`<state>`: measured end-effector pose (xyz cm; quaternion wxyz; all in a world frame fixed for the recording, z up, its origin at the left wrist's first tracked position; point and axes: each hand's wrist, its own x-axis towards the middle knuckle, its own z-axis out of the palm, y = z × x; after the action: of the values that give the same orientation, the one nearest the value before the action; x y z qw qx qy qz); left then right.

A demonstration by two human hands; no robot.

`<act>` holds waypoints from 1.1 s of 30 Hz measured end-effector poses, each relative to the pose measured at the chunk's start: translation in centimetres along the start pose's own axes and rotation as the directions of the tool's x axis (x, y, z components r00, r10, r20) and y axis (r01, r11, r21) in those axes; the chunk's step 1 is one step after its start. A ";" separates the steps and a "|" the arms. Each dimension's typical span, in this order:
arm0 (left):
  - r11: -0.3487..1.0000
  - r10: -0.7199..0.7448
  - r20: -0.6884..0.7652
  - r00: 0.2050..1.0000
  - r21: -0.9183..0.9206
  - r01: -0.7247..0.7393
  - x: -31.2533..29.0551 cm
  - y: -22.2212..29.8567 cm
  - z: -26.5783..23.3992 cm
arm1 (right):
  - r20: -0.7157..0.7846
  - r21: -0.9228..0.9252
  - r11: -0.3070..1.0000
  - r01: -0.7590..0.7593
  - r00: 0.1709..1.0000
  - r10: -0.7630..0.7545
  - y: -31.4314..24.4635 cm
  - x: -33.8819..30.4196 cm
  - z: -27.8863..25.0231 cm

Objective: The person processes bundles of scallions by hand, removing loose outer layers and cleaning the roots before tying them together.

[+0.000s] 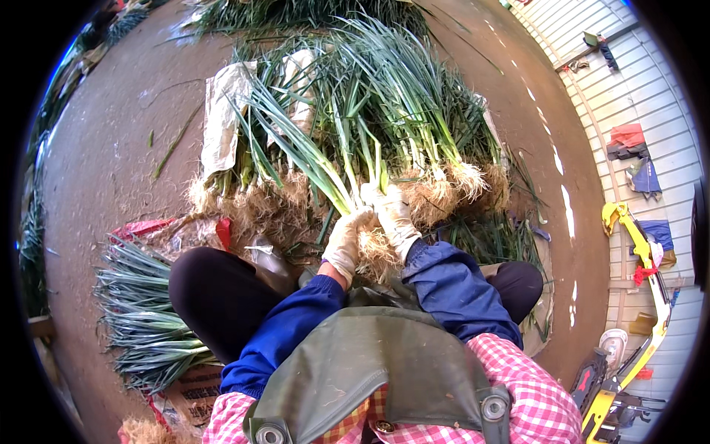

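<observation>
My left hand (343,244), in a pale glove, is closed round the white stems of a few long green onions (318,164), whose leaves point away from me. My right hand (396,220), gloved as well, sits beside it, also closed on green onion stems, with upright stalks above its fingers. Shaggy tan roots (377,255) hang below and between my hands. The exact finger grip is partly hidden by the stems. Just beyond lies a wide heap of green onions (436,96), roots toward me.
White sacking (228,111) lies over the heap's left part. Left of my knee, a stack of green onions (140,311) rests by a red-edged sack (194,235). More onion leaves (310,11) lie farther off. A yellow machine arm (651,288) stands at the right wall.
</observation>
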<state>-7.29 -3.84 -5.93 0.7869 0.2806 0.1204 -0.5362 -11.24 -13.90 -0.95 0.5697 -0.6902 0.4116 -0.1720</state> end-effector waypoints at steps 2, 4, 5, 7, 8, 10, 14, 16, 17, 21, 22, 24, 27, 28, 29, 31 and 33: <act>0.997 -0.027 -0.032 0.999 -0.069 0.025 -0.2 0.3 0.8 | 0.062 0.384 0.923 0.037 0.996 -0.066 1.3 0.1 -0.2; 0.999 -0.030 -0.040 0.999 -0.038 0.028 -0.3 0.1 1.3 | 0.029 0.466 0.884 0.037 0.998 -0.057 1.9 -0.4 -1.4; 0.999 -0.026 -0.054 0.998 -0.026 0.025 -0.4 0.1 1.0 | 0.060 0.487 0.871 -0.058 0.998 0.034 -0.4 -1.6 -1.6; 1.000 0.007 -0.026 1.000 0.001 -0.007 0.5 -0.5 -0.5 | 0.125 0.536 0.843 -0.043 0.992 -0.029 -2.0 -2.7 -2.9; 1.000 -0.008 -0.071 0.997 -0.002 0.008 0.6 -0.5 -0.8 | -0.015 0.370 0.929 -0.015 1.000 0.022 -3.8 -4.0 -3.9; 1.000 -0.020 -0.086 0.996 0.009 0.021 1.0 -0.2 -1.8 | -0.047 0.485 0.865 0.128 0.992 -0.121 -5.7 -4.6 -7.5; 1.000 0.003 -0.006 1.000 -0.029 -0.003 -0.5 0.5 0.0 | -0.231 0.224 0.928 0.296 0.942 -0.245 -7.8 -5.5 -21.2; 1.000 0.002 0.044 0.999 -0.002 -0.002 -1.5 1.2 0.4 | -0.361 -0.114 0.956 0.270 0.885 -0.293 -6.7 -6.4 -29.1; 1.000 0.015 0.037 0.999 -0.023 -0.014 -1.4 0.9 0.5 | -0.398 -0.240 0.962 0.130 0.890 -0.220 -5.5 -6.9 -34.0; 0.997 0.002 0.044 0.999 -0.071 0.001 -0.5 -0.4 0.5 | -0.406 -0.913 0.004 -0.408 0.909 0.089 -0.9 -9.8 -46.5; 0.998 0.013 0.071 0.997 -0.054 -0.009 -0.4 -0.6 0.3 | -0.341 -0.931 -0.191 -0.311 0.927 0.156 -0.3 -9.5 -46.0; 1.000 -0.016 0.061 0.998 -0.024 0.018 -0.5 -1.0 -0.2 | -0.073 -0.973 0.229 -0.040 0.988 -0.137 -0.9 -6.0 -39.0; 0.999 -0.022 0.010 1.000 0.026 0.021 -0.7 -1.3 -1.0 | 0.105 -0.080 0.994 -0.074 0.991 0.082 -4.4 -0.9 -22.0; 0.998 -0.038 -0.015 0.999 0.050 0.039 -0.8 -1.4 -1.0 | 0.151 -0.089 0.995 -0.048 0.987 0.061 -4.5 0.6 -17.1; 0.997 -0.036 -0.044 0.998 0.072 0.039 -1.1 -1.4 -1.0 | 0.227 -0.126 0.990 -0.067 0.969 0.094 -5.7 1.4 -11.9; 0.992 -0.037 -0.083 0.996 0.119 0.046 -2.2 -1.3 0.2 | 0.365 -0.145 0.987 -0.068 0.924 0.117 -4.1 4.5 -6.3; 0.984 -0.002 -0.062 0.998 0.180 0.013 -2.6 -1.5 0.7 | 0.376 -0.372 0.925 -0.074 0.899 0.223 -1.6 8.5 -2.6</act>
<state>-9.79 -2.58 -4.57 0.7522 0.3667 0.0967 -0.5388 -7.35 -22.10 -0.62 0.5237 -0.7666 0.3586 0.0975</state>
